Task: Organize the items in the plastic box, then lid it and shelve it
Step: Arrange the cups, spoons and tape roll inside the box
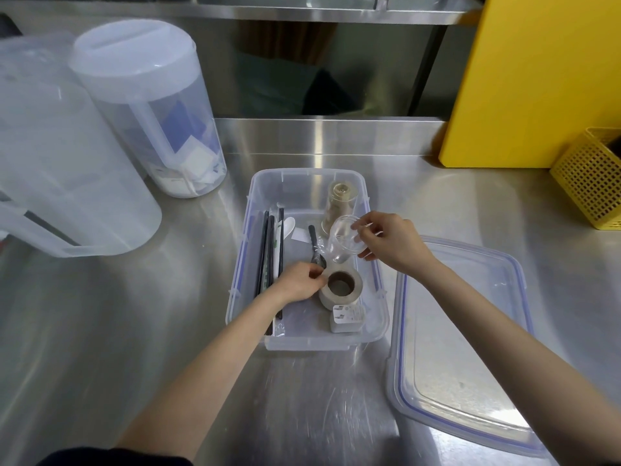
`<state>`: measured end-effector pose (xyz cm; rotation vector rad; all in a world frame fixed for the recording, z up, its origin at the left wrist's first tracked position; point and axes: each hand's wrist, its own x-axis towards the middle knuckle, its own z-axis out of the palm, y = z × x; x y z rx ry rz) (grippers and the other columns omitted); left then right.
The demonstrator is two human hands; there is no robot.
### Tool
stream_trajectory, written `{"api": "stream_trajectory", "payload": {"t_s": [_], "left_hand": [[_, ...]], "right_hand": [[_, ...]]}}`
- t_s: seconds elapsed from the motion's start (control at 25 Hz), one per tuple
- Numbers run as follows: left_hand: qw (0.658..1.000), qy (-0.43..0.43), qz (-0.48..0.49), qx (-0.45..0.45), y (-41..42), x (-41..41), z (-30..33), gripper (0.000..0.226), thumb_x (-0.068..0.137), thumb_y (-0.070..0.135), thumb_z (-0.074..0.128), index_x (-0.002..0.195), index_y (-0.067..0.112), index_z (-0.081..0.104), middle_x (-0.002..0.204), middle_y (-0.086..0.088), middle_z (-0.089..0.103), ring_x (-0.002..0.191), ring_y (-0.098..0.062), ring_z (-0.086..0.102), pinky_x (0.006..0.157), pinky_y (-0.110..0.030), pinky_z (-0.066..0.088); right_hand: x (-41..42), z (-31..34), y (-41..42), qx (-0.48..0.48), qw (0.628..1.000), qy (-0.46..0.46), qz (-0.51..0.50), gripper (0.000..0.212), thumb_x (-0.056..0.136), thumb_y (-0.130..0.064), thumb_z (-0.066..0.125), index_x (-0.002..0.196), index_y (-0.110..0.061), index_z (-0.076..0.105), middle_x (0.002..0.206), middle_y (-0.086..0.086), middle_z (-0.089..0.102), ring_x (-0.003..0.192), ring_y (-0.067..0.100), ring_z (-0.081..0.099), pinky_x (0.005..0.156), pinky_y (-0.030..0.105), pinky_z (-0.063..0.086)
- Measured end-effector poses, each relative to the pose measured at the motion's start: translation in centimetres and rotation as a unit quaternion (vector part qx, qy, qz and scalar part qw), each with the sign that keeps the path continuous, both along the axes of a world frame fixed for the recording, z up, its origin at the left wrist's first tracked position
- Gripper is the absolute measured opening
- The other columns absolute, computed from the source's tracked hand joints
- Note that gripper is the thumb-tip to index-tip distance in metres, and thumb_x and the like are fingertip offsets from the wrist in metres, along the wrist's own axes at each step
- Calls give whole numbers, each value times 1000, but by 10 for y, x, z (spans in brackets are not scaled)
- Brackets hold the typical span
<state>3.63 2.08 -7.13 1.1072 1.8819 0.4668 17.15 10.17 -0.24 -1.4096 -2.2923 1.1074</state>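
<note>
A clear plastic box stands open on the steel counter. Inside lie black wrapped straws along its left wall, a white spoon, a black spoon, a grey tape roll, a white charger plug and a small jar at the back. My left hand pinches the tape roll's left edge inside the box. My right hand holds a clear plastic cup tilted over the box's right side. The box's lid lies flat to the right.
Two large translucent pitchers stand at the left, the far one holding paper bits. A yellow board leans at the back right beside a yellow mesh basket. A steel shelf runs above the counter's back.
</note>
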Motion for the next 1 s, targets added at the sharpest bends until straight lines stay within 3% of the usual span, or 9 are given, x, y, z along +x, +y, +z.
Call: {"api": "stream_trajectory", "payload": {"t_s": [0.08,0.16,0.28,0.4,0.56,0.6,0.72,0.88,1.0], "left_hand": [[1000,10,-7,6,-3,-6,8,39,90,20,53,127,7,53,131,-12,58,121,-23,54,100,-26,39],[1000,0,-22,19,-9,-14,18,49,88,21,58,133,8,45,132,-11,56,120,-22,53,98,-24,38],[997,-48,-31,57,-20,-24,32,69,82,19,66,140,13,30,131,-9,49,121,-22,50,101,-29,39],[995,-32,-47,88,-31,-30,37,74,78,21,70,141,17,30,125,-1,47,123,-19,47,105,-33,40],[992,-5,-87,94,-43,-30,36,72,77,23,71,139,17,34,137,-4,47,125,-19,47,101,-29,40],[992,2,-101,81,-46,-30,35,72,77,24,71,139,17,34,138,-4,47,125,-20,47,101,-30,41],[990,17,-135,35,-53,-29,32,73,78,23,70,140,19,32,140,-5,45,122,-21,48,103,-34,42],[974,70,-212,-36,-54,-28,27,72,80,22,69,140,16,31,128,-11,55,98,-22,56,95,-36,48],[969,77,-229,-55,-54,-27,25,69,80,22,67,139,16,33,112,-11,61,95,-24,59,93,-38,49]], "right_hand": [[-3,0,-3,8,1000,-9,9,26,94,-14,43,111,-7,61,104,14,69,62,17,64,60,17,53],[-6,0,-7,16,1000,-14,23,26,93,-14,43,110,-6,61,101,14,70,63,19,65,67,25,56],[-11,-1,-16,20,998,-31,52,27,93,-17,43,108,-4,61,89,11,69,68,21,65,82,37,58],[-18,-7,-27,28,996,-56,67,28,92,-18,44,107,-4,64,96,15,72,77,25,68,84,39,56],[-24,-20,-42,3,992,-75,105,26,91,-11,44,104,0,65,98,21,71,44,1,62,51,12,51],[-25,-23,-46,-2,990,-83,113,26,91,-10,44,104,0,64,99,21,71,52,7,67,53,14,53],[-26,-30,-53,-8,983,-123,139,28,89,-10,47,110,-2,63,108,20,69,94,35,67,85,37,55],[-27,-39,-62,26,966,-182,179,31,87,-13,50,115,-8,64,118,16,66,110,31,59,95,32,45],[-28,-42,-64,49,960,-196,194,31,86,-14,50,113,-9,66,115,15,67,112,29,57,95,30,42]]}}
